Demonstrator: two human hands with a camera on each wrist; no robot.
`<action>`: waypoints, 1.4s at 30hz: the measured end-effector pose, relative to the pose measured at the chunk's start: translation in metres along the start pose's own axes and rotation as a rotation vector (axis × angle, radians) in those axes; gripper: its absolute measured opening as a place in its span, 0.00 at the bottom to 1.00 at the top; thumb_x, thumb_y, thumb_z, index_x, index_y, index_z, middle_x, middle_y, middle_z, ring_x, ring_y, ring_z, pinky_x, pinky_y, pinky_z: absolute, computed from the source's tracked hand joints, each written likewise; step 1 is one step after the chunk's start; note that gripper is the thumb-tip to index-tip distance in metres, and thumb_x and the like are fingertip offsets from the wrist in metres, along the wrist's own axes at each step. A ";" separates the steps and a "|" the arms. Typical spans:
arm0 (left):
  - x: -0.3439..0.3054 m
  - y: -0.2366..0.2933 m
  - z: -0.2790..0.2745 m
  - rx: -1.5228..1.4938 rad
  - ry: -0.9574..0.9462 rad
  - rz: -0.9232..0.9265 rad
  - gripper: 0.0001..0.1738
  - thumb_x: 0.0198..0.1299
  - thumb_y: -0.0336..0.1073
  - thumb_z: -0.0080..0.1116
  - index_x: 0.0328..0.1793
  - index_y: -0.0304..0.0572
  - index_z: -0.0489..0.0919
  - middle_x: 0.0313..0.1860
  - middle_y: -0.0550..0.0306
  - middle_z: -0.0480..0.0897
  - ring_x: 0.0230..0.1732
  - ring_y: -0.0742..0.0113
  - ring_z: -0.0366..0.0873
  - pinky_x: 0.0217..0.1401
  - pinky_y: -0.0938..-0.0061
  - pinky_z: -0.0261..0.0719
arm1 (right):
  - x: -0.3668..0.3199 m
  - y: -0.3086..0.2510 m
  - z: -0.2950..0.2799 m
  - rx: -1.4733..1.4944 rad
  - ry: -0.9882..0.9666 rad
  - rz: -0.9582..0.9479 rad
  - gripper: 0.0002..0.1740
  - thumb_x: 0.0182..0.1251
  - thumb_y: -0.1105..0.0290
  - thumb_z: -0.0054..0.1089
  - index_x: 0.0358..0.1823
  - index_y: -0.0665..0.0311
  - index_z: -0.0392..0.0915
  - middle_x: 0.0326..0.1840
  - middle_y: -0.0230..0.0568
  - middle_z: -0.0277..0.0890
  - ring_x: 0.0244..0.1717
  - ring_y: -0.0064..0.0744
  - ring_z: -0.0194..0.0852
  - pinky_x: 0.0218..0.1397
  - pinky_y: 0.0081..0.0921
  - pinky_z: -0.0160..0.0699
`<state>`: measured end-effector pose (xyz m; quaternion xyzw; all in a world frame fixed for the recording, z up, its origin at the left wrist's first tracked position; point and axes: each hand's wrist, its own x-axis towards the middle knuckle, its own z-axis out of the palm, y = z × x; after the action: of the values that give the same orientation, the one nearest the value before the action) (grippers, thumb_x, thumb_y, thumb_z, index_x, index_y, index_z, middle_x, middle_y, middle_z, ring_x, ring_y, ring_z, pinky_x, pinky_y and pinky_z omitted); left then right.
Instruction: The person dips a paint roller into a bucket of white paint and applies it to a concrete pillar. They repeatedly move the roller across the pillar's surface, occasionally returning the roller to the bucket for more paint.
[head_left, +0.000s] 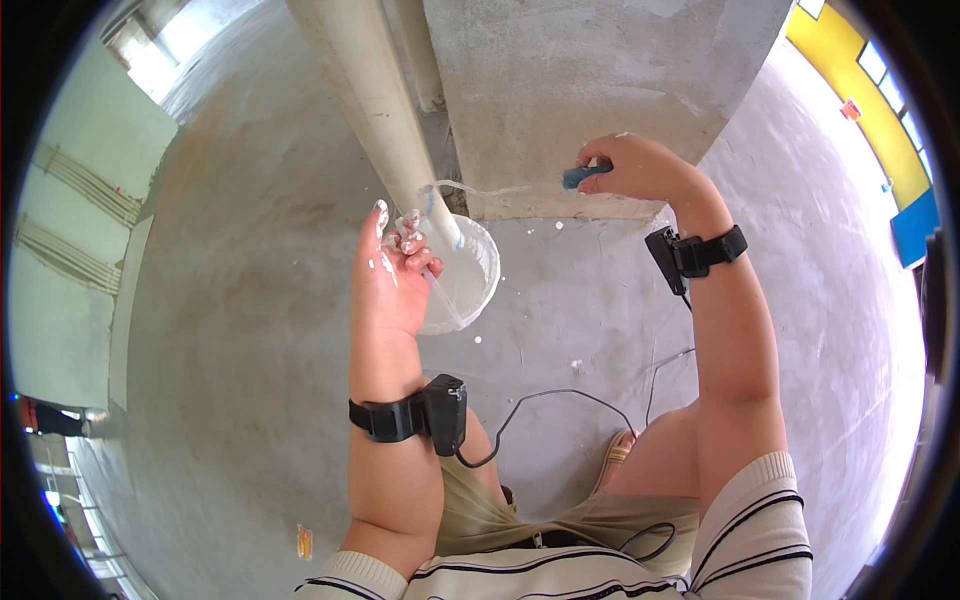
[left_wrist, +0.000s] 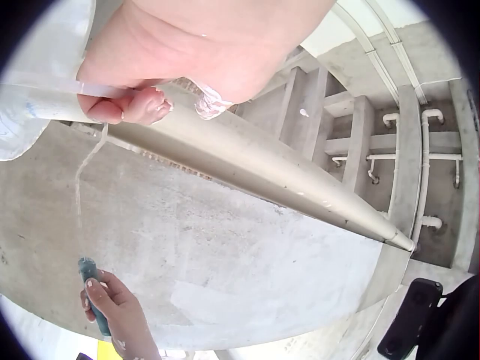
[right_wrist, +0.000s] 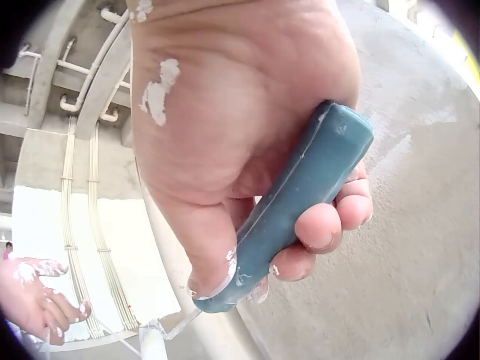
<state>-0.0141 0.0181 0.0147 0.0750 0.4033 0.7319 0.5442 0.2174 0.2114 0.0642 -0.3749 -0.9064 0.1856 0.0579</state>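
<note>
The right hand (head_left: pixel 648 170) grips a blue handle (right_wrist: pixel 289 206), its long axis pointing leftward, while the left hand (head_left: pixel 392 290), fingers curled round a translucent strip (left_wrist: pixel 101 89), is nearer the bucket (head_left: pixel 488 275) just to its right.

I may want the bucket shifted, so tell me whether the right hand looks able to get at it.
Probably, but not freely: the right hand grips a blue-green handle. Nothing seems to block the right side of the bucket; the left hand is at its left.
</note>
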 end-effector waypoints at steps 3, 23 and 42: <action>0.000 0.001 0.000 -0.014 -0.014 -0.013 0.23 0.59 0.55 0.55 0.40 0.40 0.73 0.19 0.71 0.64 0.20 0.80 0.60 0.37 0.79 0.62 | -0.001 -0.002 0.000 -0.027 0.056 -0.016 0.19 0.51 0.57 0.69 0.44 0.55 0.80 0.38 0.40 0.80 0.38 0.39 0.75 0.40 0.33 0.71; -0.003 0.002 0.002 -0.002 -0.009 -0.005 0.23 0.59 0.56 0.55 0.39 0.40 0.73 0.18 0.70 0.64 0.20 0.79 0.59 0.37 0.78 0.61 | -0.004 -0.013 -0.001 -0.055 0.068 0.004 0.19 0.51 0.57 0.67 0.44 0.54 0.80 0.39 0.42 0.80 0.41 0.41 0.76 0.43 0.32 0.72; 0.001 -0.002 0.003 -0.049 0.019 -0.041 0.21 0.60 0.55 0.55 0.33 0.43 0.74 0.17 0.71 0.62 0.17 0.78 0.57 0.35 0.76 0.62 | -0.056 0.125 -0.068 0.045 0.546 0.247 0.18 0.59 0.60 0.63 0.47 0.62 0.79 0.34 0.41 0.81 0.34 0.32 0.75 0.41 0.27 0.72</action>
<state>-0.0106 0.0205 0.0152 0.0464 0.3917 0.7310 0.5568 0.3559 0.2733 0.0818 -0.5171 -0.8005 0.1035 0.2849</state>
